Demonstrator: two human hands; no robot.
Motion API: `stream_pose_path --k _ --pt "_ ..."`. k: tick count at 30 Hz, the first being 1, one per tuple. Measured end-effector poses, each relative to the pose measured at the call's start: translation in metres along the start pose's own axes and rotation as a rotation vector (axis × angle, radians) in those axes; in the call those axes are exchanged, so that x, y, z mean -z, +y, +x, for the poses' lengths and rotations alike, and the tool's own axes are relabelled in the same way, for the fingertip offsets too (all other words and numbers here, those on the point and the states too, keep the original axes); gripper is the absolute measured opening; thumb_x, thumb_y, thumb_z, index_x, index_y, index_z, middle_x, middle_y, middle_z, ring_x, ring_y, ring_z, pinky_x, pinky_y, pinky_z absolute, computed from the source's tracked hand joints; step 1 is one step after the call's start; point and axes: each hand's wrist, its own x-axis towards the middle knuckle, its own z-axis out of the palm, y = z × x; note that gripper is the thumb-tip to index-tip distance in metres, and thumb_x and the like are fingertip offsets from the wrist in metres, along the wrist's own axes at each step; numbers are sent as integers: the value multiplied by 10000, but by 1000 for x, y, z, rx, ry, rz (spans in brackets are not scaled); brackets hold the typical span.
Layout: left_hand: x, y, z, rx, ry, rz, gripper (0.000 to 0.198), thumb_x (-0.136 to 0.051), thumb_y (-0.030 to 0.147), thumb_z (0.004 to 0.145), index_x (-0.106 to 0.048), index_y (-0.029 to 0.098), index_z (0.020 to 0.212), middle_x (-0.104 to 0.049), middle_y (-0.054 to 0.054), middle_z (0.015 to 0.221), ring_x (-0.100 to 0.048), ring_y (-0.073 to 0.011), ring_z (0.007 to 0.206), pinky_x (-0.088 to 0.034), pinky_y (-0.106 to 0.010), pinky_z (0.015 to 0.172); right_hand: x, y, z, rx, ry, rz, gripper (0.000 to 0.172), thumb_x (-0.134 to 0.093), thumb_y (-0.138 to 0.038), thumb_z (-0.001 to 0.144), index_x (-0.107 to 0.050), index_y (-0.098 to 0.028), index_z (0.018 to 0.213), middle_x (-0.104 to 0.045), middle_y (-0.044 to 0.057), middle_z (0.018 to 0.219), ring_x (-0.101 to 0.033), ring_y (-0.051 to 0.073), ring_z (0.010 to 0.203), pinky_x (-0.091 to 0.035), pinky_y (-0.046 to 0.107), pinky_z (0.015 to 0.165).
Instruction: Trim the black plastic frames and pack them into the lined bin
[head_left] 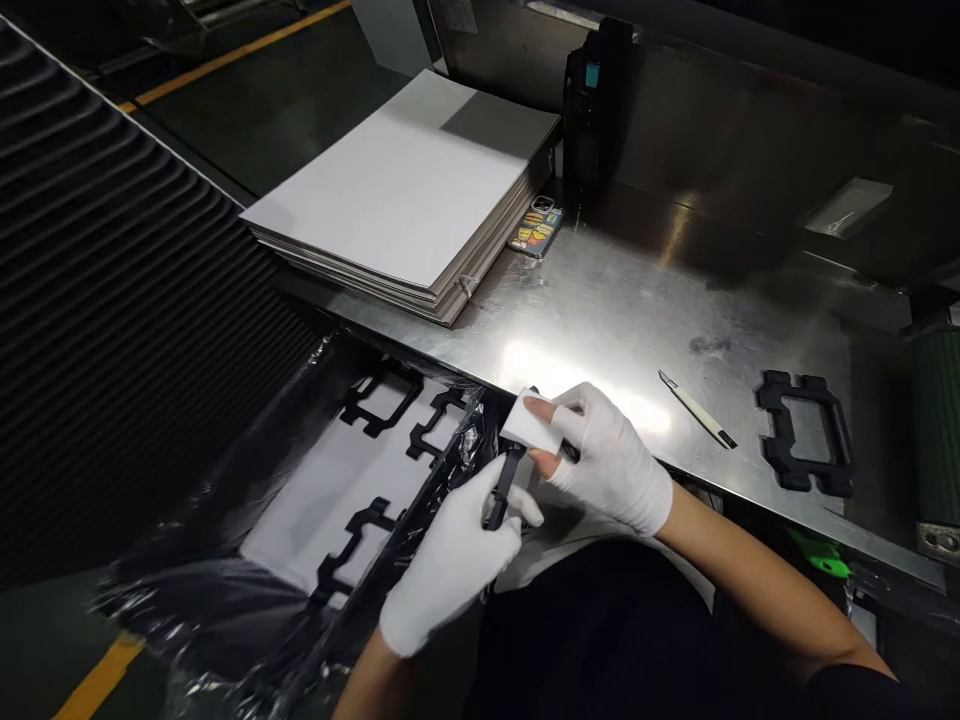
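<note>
In a white glove with bare fingertips, my right hand [611, 460] pinches a small white pad [520, 425] between thumb and fingers. The pad lies over the upper part of a narrow black frame piece [507, 485], covering some of it. My left hand [454, 550], gloved in white too, has its fingers wrapped round the lower part of that frame piece. Both hands meet just off the table's front edge, before my body. A similar black frame [774, 430] rests flat on the table to the right. Near it lies a white-handled craft knife [697, 408].
A tall stack of white sheets [405, 180] stands on the metal table [600, 300], beside a phone [536, 228] and a dark bottle [589, 120]. At left, a container lined with black plastic [217, 610] holds a white sheet [300, 520] bearing several black frames [369, 420].
</note>
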Motion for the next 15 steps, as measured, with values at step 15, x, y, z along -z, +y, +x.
stream_pose_path --k 15 --pt "-6 4 9 -83 21 50 161 -641 197 811 -650 245 965 -737 4 867 -703 -210 803 -609 -331 766 18 -9 -12 -92 29 133 445 -733 -294 996 -666 -242 1433 -618 84 1121 -630 227 957 -654 388 757"
